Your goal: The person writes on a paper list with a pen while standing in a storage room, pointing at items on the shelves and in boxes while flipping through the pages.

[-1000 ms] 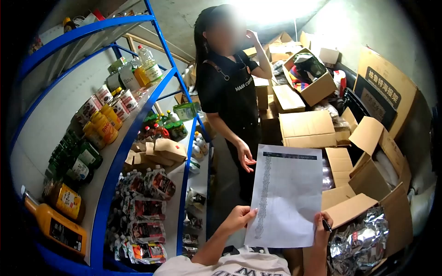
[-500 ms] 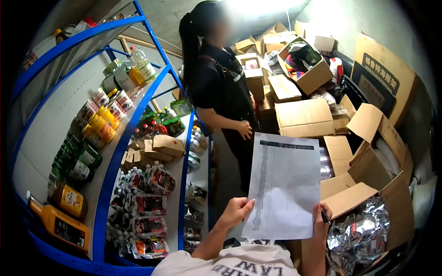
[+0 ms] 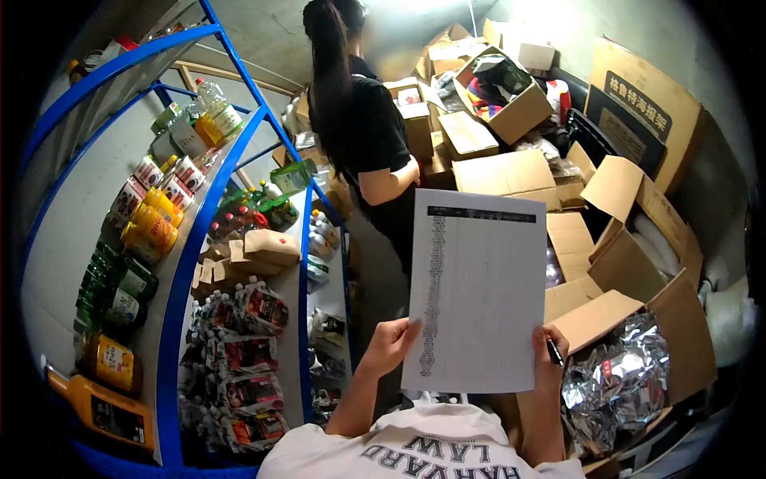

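A white sheet of paper (image 3: 487, 295) with a dark header row and a printed column down its left side is held upright in front of me. My left hand (image 3: 392, 345) grips its lower left edge, thumb on the front. On the opposite edge, my right hand (image 3: 549, 348) pinches the paper and also has a black pen (image 3: 554, 352) in it. The fingers behind the sheet are hidden.
Blue-framed shelves (image 3: 179, 319) with bottles, cans and pouches (image 3: 249, 391) rise on the left. Cardboard boxes (image 3: 511, 182) are piled at right; one nearby holds silver foil packs (image 3: 618, 383). A person in black (image 3: 363, 128) stands ahead in the aisle.
The person ahead has turned away from me toward the back of the room. My view has shifted slightly, and the sheet sits a little higher and further left, still in both hands.
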Demonstrator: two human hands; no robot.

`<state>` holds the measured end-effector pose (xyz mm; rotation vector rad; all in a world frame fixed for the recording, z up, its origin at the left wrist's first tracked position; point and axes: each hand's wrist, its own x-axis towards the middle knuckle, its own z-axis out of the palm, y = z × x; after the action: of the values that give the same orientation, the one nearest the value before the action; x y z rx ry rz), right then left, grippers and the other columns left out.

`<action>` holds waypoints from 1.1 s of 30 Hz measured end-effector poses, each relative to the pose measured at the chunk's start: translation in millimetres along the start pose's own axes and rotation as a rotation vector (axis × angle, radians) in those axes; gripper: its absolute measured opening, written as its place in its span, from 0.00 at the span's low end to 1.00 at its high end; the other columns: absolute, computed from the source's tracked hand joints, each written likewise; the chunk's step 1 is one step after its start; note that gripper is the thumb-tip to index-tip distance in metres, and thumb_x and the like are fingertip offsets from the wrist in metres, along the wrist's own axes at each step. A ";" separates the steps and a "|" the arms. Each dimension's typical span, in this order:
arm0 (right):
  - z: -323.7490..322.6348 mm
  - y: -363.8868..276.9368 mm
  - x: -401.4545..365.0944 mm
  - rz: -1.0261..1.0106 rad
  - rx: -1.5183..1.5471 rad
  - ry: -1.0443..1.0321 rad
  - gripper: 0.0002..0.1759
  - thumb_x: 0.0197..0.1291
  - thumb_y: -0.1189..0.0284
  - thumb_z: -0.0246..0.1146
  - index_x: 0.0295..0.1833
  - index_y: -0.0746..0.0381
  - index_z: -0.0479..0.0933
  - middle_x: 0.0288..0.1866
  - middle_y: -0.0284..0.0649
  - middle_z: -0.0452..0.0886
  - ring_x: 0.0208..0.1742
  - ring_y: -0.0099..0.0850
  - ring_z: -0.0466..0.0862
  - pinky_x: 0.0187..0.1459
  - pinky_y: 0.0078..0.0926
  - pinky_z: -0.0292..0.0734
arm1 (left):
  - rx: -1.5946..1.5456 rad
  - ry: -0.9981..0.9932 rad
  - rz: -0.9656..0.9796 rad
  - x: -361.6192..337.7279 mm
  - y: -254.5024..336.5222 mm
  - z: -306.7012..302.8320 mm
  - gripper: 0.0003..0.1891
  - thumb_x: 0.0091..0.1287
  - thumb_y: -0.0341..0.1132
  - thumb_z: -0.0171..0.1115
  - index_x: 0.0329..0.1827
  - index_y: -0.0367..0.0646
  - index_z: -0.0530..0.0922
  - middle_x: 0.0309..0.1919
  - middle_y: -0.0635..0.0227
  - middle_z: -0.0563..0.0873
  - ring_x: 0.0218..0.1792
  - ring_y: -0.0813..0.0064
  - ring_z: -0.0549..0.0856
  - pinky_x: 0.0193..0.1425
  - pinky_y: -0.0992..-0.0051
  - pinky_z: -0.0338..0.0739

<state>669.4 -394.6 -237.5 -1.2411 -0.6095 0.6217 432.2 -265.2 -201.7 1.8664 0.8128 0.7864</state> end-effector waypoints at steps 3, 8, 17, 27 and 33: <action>-7.4 11.6 -1.5 -0.089 0.012 -0.078 0.15 0.51 0.63 0.60 0.27 0.64 0.69 0.19 0.25 0.65 0.22 0.15 0.62 0.24 0.12 0.57 | 0.088 -0.042 0.171 -1.7 10.0 -9.5 0.10 0.61 0.33 0.51 0.32 0.33 0.74 0.13 0.66 0.72 0.15 0.83 0.71 0.17 0.83 0.64; -12.2 2.0 6.5 -0.276 -0.032 -0.138 0.17 0.50 0.61 0.61 0.25 0.65 0.68 0.19 0.28 0.68 0.22 0.15 0.66 0.22 0.16 0.61 | 0.182 -0.197 0.385 -6.1 22.0 -26.6 0.07 0.59 0.31 0.53 0.35 0.36 0.76 0.16 0.62 0.76 0.15 0.78 0.75 0.18 0.82 0.68; 30.2 -34.4 6.9 -0.682 -0.255 0.109 0.06 0.53 0.74 0.54 0.30 0.65 0.65 0.19 0.32 0.67 0.18 0.17 0.62 0.19 0.16 0.58 | 0.028 0.047 0.235 -22.0 7.5 -14.8 0.13 0.61 0.37 0.50 0.29 0.35 0.76 0.11 0.72 0.70 0.13 0.89 0.67 0.14 0.85 0.61; 13.2 -68.7 2.6 -1.065 -0.136 -0.032 0.09 0.49 0.75 0.56 0.21 0.65 0.67 0.14 0.35 0.71 0.14 0.26 0.71 0.18 0.18 0.66 | 0.145 0.273 0.670 -50.9 32.2 -6.2 0.09 0.58 0.33 0.52 0.33 0.33 0.72 0.17 0.67 0.76 0.16 0.80 0.73 0.19 0.81 0.66; -32.6 -95.6 24.5 -1.106 -0.171 -0.803 0.15 0.45 0.72 0.60 0.39 0.65 0.67 0.26 0.38 0.78 0.25 0.31 0.78 0.33 0.32 0.73 | 0.298 0.126 0.979 -80.2 79.3 12.1 0.12 0.55 0.33 0.54 0.38 0.33 0.70 0.19 0.63 0.78 0.16 0.76 0.76 0.20 0.80 0.68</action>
<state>719.1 -418.4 -149.3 -0.5816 -1.8683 0.0798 411.8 -363.2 -148.4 2.5110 0.0161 1.4367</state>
